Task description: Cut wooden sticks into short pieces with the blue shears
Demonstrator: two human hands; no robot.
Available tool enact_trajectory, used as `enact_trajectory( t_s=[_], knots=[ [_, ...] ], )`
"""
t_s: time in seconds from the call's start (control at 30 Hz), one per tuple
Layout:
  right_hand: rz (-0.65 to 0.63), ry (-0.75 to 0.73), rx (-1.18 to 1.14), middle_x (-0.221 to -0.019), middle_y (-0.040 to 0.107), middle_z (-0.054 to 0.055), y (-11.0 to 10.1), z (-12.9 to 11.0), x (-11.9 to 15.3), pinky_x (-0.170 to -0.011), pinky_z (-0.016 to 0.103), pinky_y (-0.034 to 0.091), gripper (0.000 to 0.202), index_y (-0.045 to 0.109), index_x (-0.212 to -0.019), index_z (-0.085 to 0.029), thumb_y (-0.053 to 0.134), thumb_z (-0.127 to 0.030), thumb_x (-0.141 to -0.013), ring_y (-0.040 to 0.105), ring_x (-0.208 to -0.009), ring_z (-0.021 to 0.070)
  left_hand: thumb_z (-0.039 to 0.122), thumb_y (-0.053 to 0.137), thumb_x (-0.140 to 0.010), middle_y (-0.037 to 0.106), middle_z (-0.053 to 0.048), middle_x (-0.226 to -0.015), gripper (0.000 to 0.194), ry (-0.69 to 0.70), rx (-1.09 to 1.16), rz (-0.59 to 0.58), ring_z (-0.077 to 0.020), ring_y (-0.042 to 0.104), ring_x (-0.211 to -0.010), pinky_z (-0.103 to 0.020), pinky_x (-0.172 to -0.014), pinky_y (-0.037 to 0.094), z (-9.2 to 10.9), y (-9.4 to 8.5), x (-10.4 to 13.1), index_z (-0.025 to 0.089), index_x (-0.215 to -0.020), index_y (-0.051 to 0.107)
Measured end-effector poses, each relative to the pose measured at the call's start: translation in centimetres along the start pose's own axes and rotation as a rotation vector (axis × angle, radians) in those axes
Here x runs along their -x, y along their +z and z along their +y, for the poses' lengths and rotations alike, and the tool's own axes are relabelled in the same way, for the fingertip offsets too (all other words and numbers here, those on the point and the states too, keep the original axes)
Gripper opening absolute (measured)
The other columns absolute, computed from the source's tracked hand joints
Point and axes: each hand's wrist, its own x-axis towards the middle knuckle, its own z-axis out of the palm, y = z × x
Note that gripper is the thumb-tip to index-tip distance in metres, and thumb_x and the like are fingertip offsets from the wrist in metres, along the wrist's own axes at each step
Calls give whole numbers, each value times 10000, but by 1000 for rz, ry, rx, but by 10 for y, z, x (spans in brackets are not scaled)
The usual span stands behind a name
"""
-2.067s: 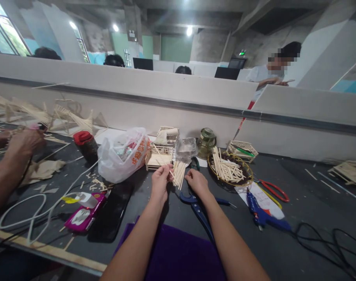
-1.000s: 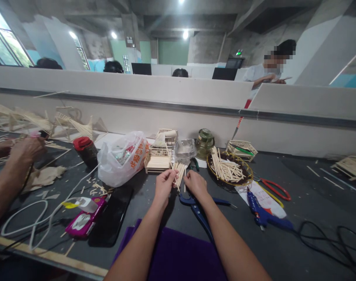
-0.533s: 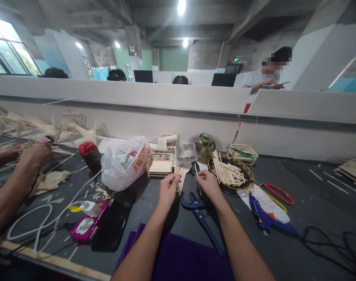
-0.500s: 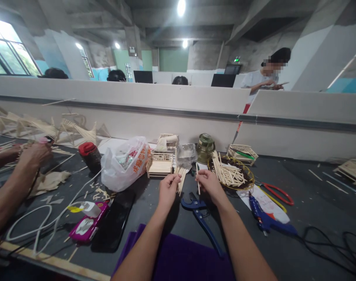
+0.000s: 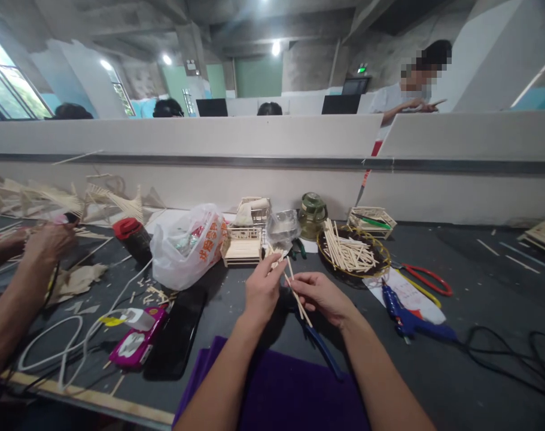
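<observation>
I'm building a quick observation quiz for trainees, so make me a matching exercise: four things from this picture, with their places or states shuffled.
Things
1. Dark bottle
2. Person's bare right hand
3. Blue glue gun
4. Yellow-rimmed round woven basket

Places or states
A. Lying partly over a white paper sheet
B. Heaped with loose wooden sticks
C. Topped with a red lid
D. Pinching thin pale wooden sticks

Right pairs: 1-C, 2-D, 3-A, 4-B

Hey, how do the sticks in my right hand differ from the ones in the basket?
The held sticks are few; the basket sticks are many. The held sticks slant in the right hand's grasp; the basket sticks lie heaped. Both are pale and slender.
</observation>
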Motion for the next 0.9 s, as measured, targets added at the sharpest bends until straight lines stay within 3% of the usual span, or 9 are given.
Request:
enact_trajectory(
  t_s=[0.1,0.23,0.3,0.4,0.57,0.73,0.9],
  knots=[
    [15,-45,84,-590,472,-41,1,1,-1,-381,152,263,355,651,-814,-144,704,-483,-721,400,-475,53,110,459,-887,564,-92,-1289,378,3,96,-18,-199,558,-1157,-333,-952,486,6,-4,-2,259,-1202,605],
    [341,-386,381,-656,536,-7,1,4,-5,-497,206,383,287,640,-783,-173,601,-455,-817,476,-565,99,185,503,-887,394,-120,-1432,485,-244,376,98,-203,562,-1135,-304,-866,520,16,-6,-6,268,-1361,447],
    [468,-565,552,-770,586,29,2,6,-8,-617,237,433,236,654,-787,-182,565,-391,-853,538,-685,132,234,549,-869,502,-123,-1307,438,-372,525,104,-191,601,-1037,-268,-766,533,19,-5,-7,240,-1305,513],
    [459,-677,728,-823,597,42,4,11,-13,-697,255,437,201,673,-866,-196,499,-293,-893,565,-750,148,270,609,-831,633,-77,-996,244,-445,645,23,-173,615,-912,-240,-718,503,20,0,-7,199,-1051,687],
    [381,-646,903,-801,599,36,3,25,-22,-705,251,421,186,659,-856,-195,474,-204,-879,564,-757,154,230,642,-790,655,-49,-859,142,-494,702,34,-160,611,-818,-252,-734,471,16,7,-4,188,-883,740],
    [395,-523,1015,-708,568,9,-3,38,-30,-647,236,381,178,581,-684,-190,496,-176,-840,540,-687,143,220,640,-774,664,-53,-822,125,-533,701,-10,-171,615,-799,-256,-701,467,7,14,-1,183,-830,745],
    [431,-446,1101,-763,616,13,-4,41,-31,-643,233,358,134,605,-741,-197,511,-195,-836,563,-716,148,239,634,-775,653,-51,-828,130,-542,715,-27,-168,608,-796,-249,-684,464,6,17,-1,181,-831,737]
  ],
)
